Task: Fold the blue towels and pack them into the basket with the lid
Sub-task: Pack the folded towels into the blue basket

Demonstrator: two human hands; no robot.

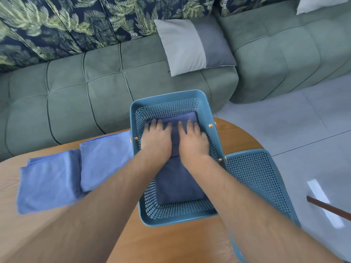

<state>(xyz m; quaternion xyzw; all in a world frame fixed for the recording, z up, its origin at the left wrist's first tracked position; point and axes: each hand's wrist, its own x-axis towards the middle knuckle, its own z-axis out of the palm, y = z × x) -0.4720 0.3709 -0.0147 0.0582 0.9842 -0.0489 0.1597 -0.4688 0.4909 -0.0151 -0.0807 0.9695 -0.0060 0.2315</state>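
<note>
The blue basket (168, 94) stands on the round wooden table (171, 243), close to the far edge. Its long side runs away from the person. Both hands are down inside it. The left hand (155, 142) and the right hand (192, 143) lie flat, side by side, on the far towel (175, 130), which fills the far half of the basket. The fingers (158, 124) of each hand are straight and a little spread. They press down on the cloth and do not pinch it. Under the forearms, the near towel (178, 183) lies folded in the near half of the basket.

Two more folded blue towels wait on the left part of the table. The third towel (106, 160) lies just beside the basket's left wall and seems to touch it. Its long side runs about the same way as the basket's. The fourth towel (47, 183) lies further left, and the third towel covers a bit of its right side. Both are on the left hand's side, so that hand looks nearer for the next pick-up.

The lid (254, 177) lies flat just beside the basket's right wall, and part of it hangs past the table's right edge. The right hand is nearer to it. The lid most likely goes on last, once all four towels are in.

A green sofa (76, 92) with a grey pillow (186, 46) stands behind the table.
</note>
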